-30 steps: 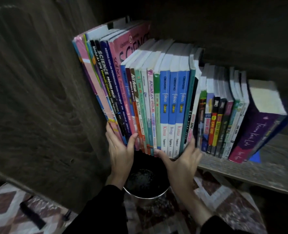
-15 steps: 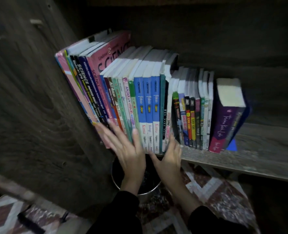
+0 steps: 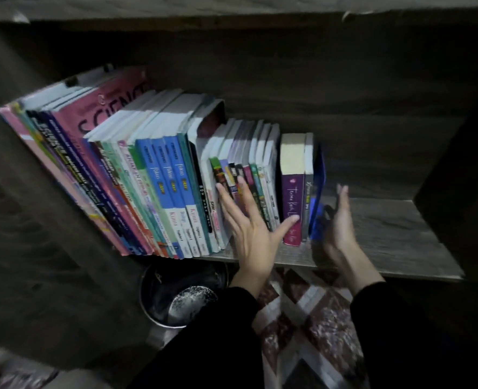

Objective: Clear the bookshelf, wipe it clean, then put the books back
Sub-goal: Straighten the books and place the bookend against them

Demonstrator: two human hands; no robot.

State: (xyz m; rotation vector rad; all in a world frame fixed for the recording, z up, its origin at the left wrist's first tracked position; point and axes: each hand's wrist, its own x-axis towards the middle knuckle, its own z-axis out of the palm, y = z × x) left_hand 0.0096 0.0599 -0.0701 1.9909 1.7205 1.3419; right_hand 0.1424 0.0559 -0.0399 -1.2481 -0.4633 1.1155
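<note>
A row of books (image 3: 162, 178) stands on the wooden shelf (image 3: 386, 237), filling its left part and leaning left against the side wall. Tall pink and blue science books are at the left, slim small books (image 3: 263, 164) in the middle, a purple paperback (image 3: 292, 189) and a blue book (image 3: 317, 186) at the right end. My left hand (image 3: 249, 223) lies flat with spread fingers on the spines of the small books, thumb against the purple one. My right hand (image 3: 338, 223), fingers straight, is just right of the blue end book.
The shelf's right part is bare wood up to the right side wall (image 3: 456, 164). Below the shelf's front edge stands a dark metal bucket (image 3: 176, 296) on a patterned floor mat (image 3: 310, 318). The left cabinet wall (image 3: 35, 248) is close.
Both hands have moved right along the row, from the blue books at the left to the small books and the row's right end. The leaning purple book now stands upright.
</note>
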